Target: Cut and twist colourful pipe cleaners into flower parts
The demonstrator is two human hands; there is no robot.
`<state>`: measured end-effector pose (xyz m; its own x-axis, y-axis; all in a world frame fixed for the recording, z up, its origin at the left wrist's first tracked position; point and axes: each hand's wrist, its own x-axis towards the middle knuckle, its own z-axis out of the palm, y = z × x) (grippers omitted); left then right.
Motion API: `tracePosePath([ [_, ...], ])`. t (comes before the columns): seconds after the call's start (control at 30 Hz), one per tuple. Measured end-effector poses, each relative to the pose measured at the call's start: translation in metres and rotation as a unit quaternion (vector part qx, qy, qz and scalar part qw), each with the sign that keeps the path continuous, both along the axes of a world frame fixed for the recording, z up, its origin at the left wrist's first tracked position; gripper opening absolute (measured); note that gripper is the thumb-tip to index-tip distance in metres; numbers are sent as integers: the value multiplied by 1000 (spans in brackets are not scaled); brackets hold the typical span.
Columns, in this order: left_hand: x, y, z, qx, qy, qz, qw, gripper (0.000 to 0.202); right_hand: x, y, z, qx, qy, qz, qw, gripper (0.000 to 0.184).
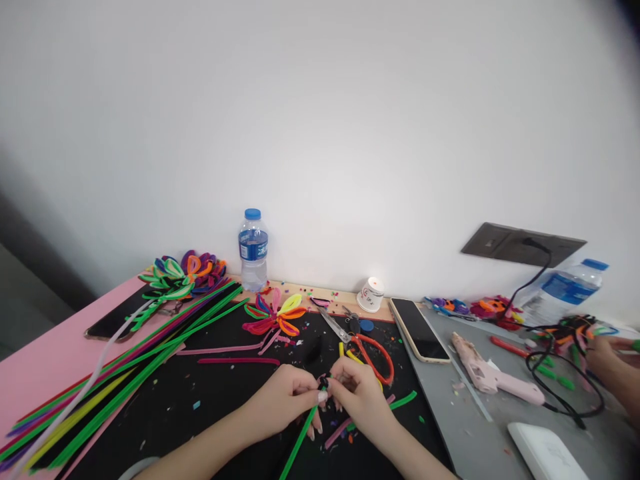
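Note:
My left hand (287, 400) and my right hand (357, 393) meet over the black mat (200, 400), fingers pinched together on the top end of a green pipe cleaner (300, 440) that runs down toward me. A small dark bit sits at the pinched tip. Red-handled scissors (365, 347) lie just beyond my right hand. A pink, orange and yellow pipe-cleaner flower (275, 319) lies farther back on the mat.
Long pipe cleaners (115, 393) in several colours fan across the left side, beside finished flowers (183, 273) and a dark phone (117, 319). Water bottle (253, 250), paper cup (371, 294), phone (419, 329), pink glue gun (493, 377) stand around. Another person's hand (613, 360) works at far right.

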<state>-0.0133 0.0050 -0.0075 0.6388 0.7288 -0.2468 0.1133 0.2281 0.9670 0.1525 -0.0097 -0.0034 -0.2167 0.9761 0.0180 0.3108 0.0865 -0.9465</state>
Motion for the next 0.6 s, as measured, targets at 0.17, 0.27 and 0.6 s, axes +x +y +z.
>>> tracePosePath([
  [0.17, 0, 0, -2, 6, 12, -14, 1000, 29, 1, -2, -1, 16, -13, 2, 1000, 15],
  [0.27, 0, 1, -3, -7, 20, -25, 999, 29, 2, -1, -1, 42, -44, 1, 998, 15],
  [0.6, 0, -1, -4, 0, 56, -62, 997, 31, 5, -3, 8, 146, -158, 41, 976, 14],
])
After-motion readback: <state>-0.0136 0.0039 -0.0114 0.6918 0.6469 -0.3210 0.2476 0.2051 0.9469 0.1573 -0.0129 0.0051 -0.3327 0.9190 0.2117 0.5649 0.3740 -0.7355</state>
